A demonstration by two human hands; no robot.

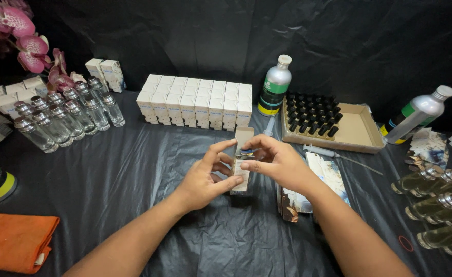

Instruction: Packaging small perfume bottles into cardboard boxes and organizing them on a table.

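Fingers (220,154) on small carton (242,169) over black-draped table (133,174)

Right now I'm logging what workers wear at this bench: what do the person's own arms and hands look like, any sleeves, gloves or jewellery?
Both forearms are bare up to the frame's lower edge; no sleeves show. The left hand and right hand wear no gloves. No rings, watch or wristbands are visible on either. Fingernails look short and unpainted.
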